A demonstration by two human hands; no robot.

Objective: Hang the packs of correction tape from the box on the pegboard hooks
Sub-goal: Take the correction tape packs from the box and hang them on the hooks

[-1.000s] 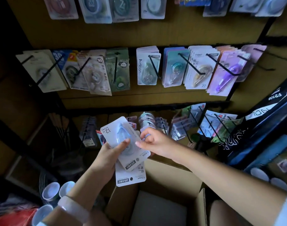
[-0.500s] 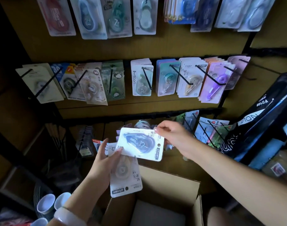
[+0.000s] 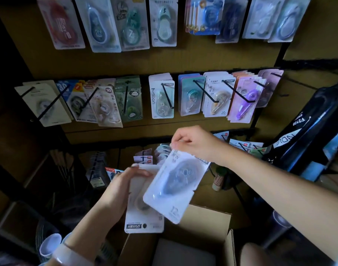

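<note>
1. Right hand (image 3: 195, 144): fingers (image 3: 176, 141) pinch the top edge of one correction tape pack (image 3: 176, 186). Pack hangs tilted, blister side facing the camera, blue dispenser visible inside, "12" printed near its lower corner.
2. Left hand (image 3: 119, 186): thumb across the front, fingers curled behind, gripping a second pack (image 3: 143, 220). This one is held upside down, printed label strip at the bottom edge.
3. The pinched pack overlaps the front of the left-hand pack; both are held above the open cardboard box (image 3: 208, 225).
4. Pegboard (image 3: 126, 64) stands behind, with three rows of black hooks (image 3: 204, 92) carrying other tape packs. The lowest row sits just behind the right hand.
5. White bracelet (image 3: 66, 253) on the left wrist.
6. White paper cups (image 3: 50, 244) at lower left; a black bag (image 3: 314, 127) with white lettering at right.
</note>
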